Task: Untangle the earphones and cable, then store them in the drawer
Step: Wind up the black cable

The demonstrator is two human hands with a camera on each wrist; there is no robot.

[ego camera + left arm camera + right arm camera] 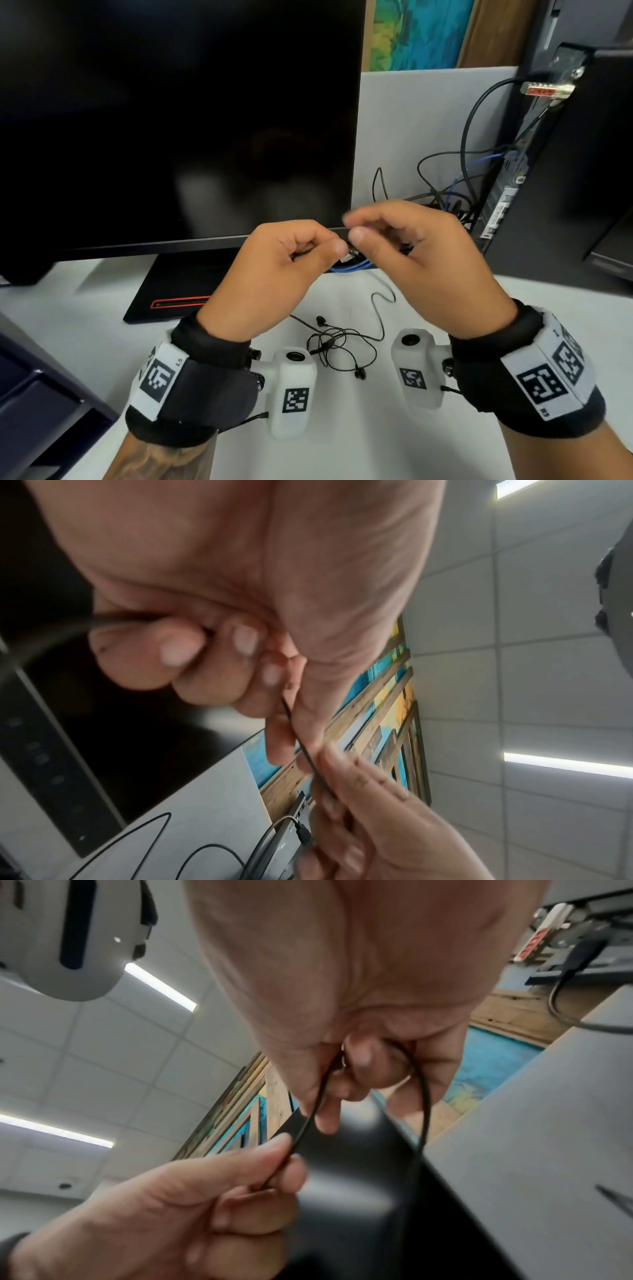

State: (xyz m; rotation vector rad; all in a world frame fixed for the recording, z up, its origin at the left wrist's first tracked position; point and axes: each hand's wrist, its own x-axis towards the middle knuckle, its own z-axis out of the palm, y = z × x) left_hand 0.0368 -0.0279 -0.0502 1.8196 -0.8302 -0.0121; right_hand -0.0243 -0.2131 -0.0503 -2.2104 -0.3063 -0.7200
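**Cable Held Taut Between Two Hands Above the Tangled Earphones**

A thin black cable point(303, 746) was pinched between the left hand point(274, 274) and the right hand point(421, 270), both raised in front of the monitor point(171, 120). Each grip was narrow, thumb and fingers curled round the cable. In the wrist views the short span ran almost straight from one pinch to the other, and a loop of it hung from the right hand's fingers. The hands were nearly touching, so the cable's long axis lay across the body, left to right.

The earphones point(337, 346) lay in a loose knot on the white surface point(376, 445), below and between the wrists, apart from both hands; which hand was nearer could not be told. A strand rose from the knot toward the right hand. The drawer point(34, 394), judged to be the dark unit at the lower left, sat nearer the left hand. Other cables by the computer tower point(555, 171) were judged a snagging risk.
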